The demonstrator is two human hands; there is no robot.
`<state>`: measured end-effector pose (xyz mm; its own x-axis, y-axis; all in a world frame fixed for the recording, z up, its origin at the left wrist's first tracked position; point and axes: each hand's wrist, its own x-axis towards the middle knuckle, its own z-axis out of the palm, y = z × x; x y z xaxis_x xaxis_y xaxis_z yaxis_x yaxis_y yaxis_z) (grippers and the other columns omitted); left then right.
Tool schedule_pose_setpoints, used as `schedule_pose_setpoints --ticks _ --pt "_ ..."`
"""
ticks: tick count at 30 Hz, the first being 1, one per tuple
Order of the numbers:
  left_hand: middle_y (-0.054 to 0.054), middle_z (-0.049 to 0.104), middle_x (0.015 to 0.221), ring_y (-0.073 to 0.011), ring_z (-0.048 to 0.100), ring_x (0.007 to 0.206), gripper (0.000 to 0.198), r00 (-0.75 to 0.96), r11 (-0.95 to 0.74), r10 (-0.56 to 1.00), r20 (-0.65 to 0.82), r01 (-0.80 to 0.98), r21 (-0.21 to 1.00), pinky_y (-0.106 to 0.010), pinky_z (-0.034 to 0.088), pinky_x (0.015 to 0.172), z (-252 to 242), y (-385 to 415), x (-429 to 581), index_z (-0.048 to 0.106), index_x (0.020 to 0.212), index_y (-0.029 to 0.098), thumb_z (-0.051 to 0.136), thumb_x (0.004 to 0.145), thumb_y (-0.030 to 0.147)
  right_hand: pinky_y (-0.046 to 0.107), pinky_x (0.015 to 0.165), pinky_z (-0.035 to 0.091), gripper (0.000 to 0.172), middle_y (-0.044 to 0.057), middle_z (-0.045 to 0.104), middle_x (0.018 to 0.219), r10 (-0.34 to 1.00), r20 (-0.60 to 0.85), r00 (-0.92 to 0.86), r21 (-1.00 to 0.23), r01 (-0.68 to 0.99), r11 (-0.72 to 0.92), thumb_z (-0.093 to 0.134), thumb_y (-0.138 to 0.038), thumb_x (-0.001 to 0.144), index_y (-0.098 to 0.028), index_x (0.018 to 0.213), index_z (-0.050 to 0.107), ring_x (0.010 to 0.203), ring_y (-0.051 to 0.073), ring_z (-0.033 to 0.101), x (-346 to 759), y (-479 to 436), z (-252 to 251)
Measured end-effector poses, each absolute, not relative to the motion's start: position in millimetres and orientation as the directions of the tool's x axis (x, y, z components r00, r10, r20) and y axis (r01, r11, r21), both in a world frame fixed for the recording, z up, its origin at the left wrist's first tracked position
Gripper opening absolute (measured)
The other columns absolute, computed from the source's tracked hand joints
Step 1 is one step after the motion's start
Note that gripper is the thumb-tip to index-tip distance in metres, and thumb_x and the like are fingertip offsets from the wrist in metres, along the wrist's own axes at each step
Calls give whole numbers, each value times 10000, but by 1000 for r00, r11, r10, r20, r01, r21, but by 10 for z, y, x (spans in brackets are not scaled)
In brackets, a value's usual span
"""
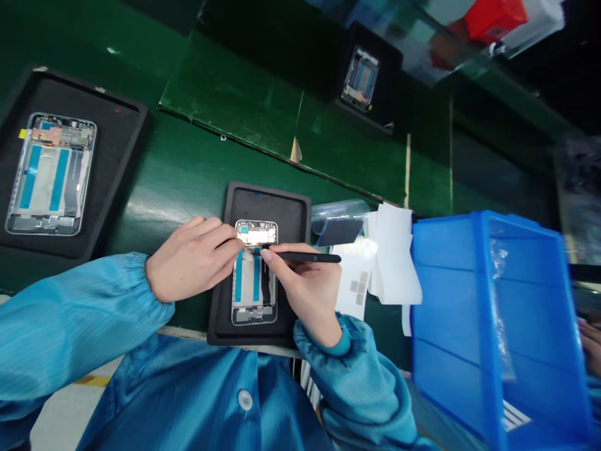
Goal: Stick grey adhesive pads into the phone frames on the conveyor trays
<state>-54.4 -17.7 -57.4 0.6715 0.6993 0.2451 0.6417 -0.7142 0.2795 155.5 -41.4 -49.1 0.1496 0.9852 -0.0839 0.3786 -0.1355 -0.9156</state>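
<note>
An open phone body (246,285) with blue strips and a circuit board at its top lies in a black foam tray (292,216). My right hand (307,282) pinches a black pen-like tool (312,257), whose tip is over the phone just below the board. From the left, my left hand (197,257) reaches to the phone's upper left edge, fingers bent and held together. Its fingertips are at the board, and whatever they may hold is too small to make out.
Another tray (115,134) with an open phone (51,175) lies at the left. A third phone (360,78) sits in a dark tray on the raised green shelf. White sheets (394,257), a clear plastic roll (340,212) and a blue bin (448,300) stand at the right.
</note>
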Motion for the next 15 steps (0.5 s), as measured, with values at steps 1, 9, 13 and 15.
schedule_pose_setpoints --ticks 1,9,13,15 --pt "-87 696 1029 -234 610 900 205 670 -711 702 239 645 281 -381 467 764 -574 -177 -545 687 1040 147 510 968 224 296 583 613 120 24 772 767 985 -84 150 -915 380 -136 838 -294 743 -216 797 764 629 180 707 1556 -417 -493" --pt "-87 698 1023 -231 618 913 210 674 -711 703 229 647 276 -379 471 766 -562 -173 -543 688 1027 153 499 971 222 304 590 620 123 25 773 775 986 -83 145 -912 387 -134 831 -314 754 -224 804 764 644 186 712 1563 -413 -487" --pt "-85 696 1020 -233 619 906 201 674 -715 699 239 646 269 -384 476 756 -564 -171 -540 686 1035 147 511 960 213 305 600 624 132 28 774 783 986 -83 144 -915 382 -133 825 -330 759 -222 807 765 656 189 717 1560 -417 -487" --pt "-83 694 1020 -235 620 904 196 674 -716 698 242 645 269 -385 478 753 -566 -173 -543 684 1044 143 522 952 205 298 590 616 133 29 774 785 986 -81 144 -912 389 -132 826 -330 758 -220 805 767 641 183 709 1566 -422 -498"
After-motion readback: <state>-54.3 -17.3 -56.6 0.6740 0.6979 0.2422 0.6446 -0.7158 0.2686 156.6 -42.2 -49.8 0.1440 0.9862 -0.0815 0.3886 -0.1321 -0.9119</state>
